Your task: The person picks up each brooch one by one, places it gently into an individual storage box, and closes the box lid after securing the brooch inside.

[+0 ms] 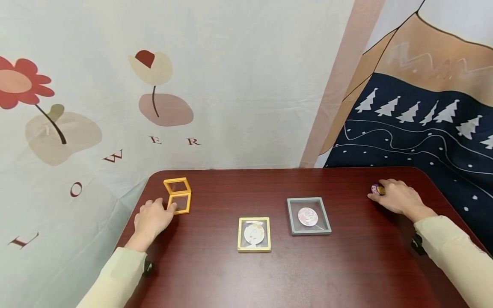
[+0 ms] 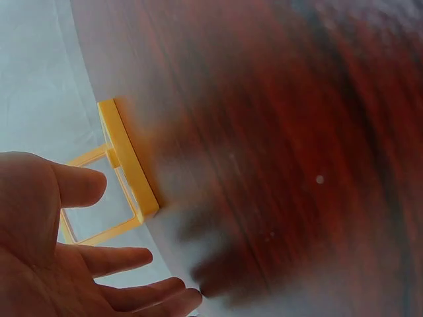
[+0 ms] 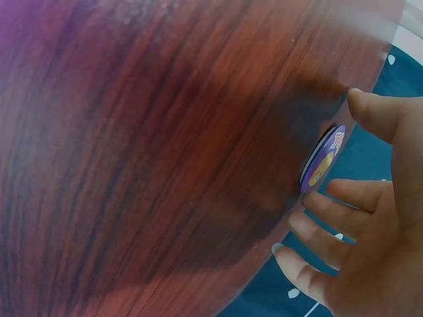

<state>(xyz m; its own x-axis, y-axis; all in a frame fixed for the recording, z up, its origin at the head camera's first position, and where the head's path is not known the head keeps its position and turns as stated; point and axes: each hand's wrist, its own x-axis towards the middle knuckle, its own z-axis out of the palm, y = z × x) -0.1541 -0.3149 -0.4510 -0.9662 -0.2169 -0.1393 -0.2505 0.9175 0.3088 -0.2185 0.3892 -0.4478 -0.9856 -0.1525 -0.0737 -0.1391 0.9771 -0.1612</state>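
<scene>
An orange frame case (image 1: 179,203) stands open at the table's far left, its lid tilted up. My left hand (image 1: 153,219) is beside it, thumb near its lower edge; in the left wrist view the left hand (image 2: 73,244) has its fingers spread around the orange case (image 2: 129,155), not gripping it. At the far right, my right hand (image 1: 400,197) is at a small purple round badge (image 1: 377,189). The right wrist view has the badge (image 3: 322,160) lying between the thumb and fingers of the right hand (image 3: 363,224), which are apart.
Near the middle of the table (image 1: 215,188) lies a yellow-framed case (image 1: 239,235) with a round badge inside. To its right and farther back is a grey-framed case (image 1: 291,218), also holding a round badge. A patterned cloth (image 1: 250,85) hangs behind the table.
</scene>
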